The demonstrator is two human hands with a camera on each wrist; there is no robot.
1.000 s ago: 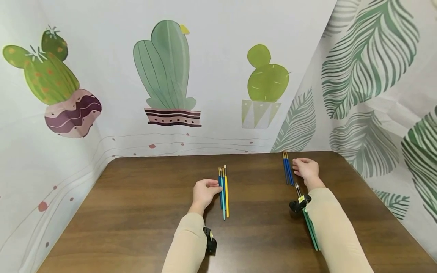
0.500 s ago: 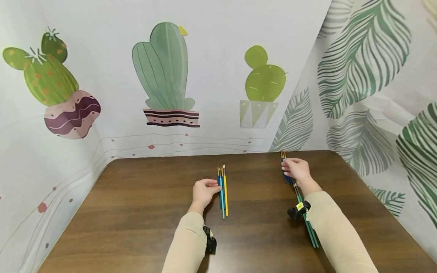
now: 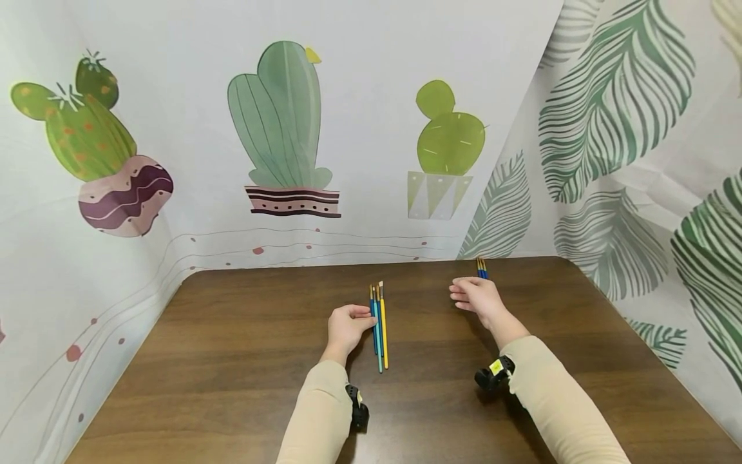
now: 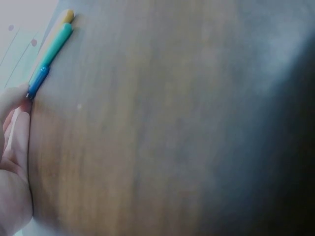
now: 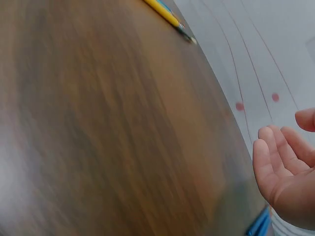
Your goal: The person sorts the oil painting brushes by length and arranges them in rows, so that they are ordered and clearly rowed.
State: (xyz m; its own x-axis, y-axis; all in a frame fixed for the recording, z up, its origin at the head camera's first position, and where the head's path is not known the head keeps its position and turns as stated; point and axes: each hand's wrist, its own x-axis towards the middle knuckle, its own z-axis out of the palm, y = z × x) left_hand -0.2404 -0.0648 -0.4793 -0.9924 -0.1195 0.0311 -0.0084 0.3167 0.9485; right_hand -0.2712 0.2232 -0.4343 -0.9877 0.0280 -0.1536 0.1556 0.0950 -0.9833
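Close together near the middle of the desk (image 3: 232, 361), a small group of paintbrushes lies with the bristle ends toward the wall (image 3: 371, 129). The yellow brush (image 3: 385, 335) is on the right of the group, its tip pale; the teal brush (image 3: 380, 351) lies just beside it, alongside shorter blue-handled ones. The left wrist view shows the handle ends staggered, yellow and teal reaching past blue.

The left hand (image 3: 346, 327) is at the left side of this group, thumb and fingertips touching the brushes; whether it pinches one or only presses against them, I cannot tell. The right hand (image 3: 478, 298), well apart on the other side, grasps nothing: its fingers are loose and slightly bent, the thumb clear of them in its own wrist view.

Just behind the right hand, blue brushes (image 3: 482, 270) lie by the desk's far edge, their lower parts hidden by the hand in the head view.

Both forearms wear cream sleeves (image 3: 315, 412), and a black camera (image 3: 358, 412) sits at each wrist. Beyond the desk, the pale wall carries three potted cacti (image 3: 281, 122) and, to the right, large green and grey leaves (image 3: 620, 96).
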